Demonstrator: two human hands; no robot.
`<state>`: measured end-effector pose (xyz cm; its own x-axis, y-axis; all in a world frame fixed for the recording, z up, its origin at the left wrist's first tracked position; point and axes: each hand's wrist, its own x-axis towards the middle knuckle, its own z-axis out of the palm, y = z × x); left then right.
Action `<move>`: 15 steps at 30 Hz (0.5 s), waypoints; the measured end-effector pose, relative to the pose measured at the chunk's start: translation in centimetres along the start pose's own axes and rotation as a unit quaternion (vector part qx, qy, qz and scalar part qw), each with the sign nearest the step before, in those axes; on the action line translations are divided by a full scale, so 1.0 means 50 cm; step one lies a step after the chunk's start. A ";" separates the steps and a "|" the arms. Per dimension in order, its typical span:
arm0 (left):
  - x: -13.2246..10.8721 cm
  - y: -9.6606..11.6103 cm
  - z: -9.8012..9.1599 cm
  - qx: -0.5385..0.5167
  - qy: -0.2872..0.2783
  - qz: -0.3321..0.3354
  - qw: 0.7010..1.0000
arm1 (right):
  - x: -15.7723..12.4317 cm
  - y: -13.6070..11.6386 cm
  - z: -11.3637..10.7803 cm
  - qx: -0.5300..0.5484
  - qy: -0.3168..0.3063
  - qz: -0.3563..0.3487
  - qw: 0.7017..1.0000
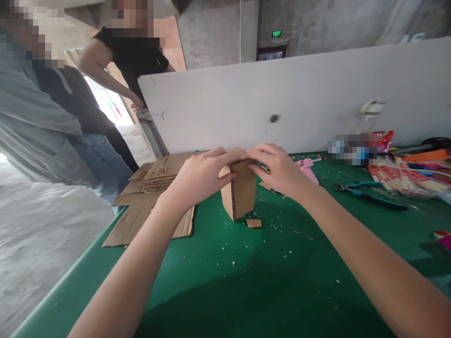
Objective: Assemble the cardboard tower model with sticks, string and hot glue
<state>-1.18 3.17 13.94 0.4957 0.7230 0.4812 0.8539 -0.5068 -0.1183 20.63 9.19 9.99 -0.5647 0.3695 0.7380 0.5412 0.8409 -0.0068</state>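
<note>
A small cardboard box (244, 190) stands upright on the green table. My left hand (207, 171) grips its top edge from the left, thumb against the near face and fingers over the top. From the right, my right hand (273, 164) pinches the same top edge, its fingertips meeting those of the left. The fingers cover most of the box's top. A small cardboard scrap (254, 223) lies just in front of the box. Behind my right hand, a pink glue gun (308, 170) is partly hidden.
Flattened cardboard sheets (148, 220) lie at the left. Pliers (373, 195) and packs of wooden sticks (398, 178) lie at the right. A white panel (218, 112) borders the table's back, with a tape roll (372, 109) on it. Two people stand beyond the left edge.
</note>
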 end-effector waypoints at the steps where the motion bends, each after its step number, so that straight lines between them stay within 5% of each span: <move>1: 0.000 0.000 0.000 0.002 0.000 0.000 1.000 | 0.000 -0.001 0.000 0.005 0.000 0.002 1.000; 15: 0.000 -0.002 0.002 -0.008 -0.005 -0.006 1.000 | -0.001 -0.007 -0.004 0.084 -0.008 0.038 0.996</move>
<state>-1.23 3.27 13.86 0.4863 0.7339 0.4743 0.8578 -0.5045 -0.0989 20.57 8.80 10.09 -0.5368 0.4399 0.7199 0.4719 0.8639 -0.1760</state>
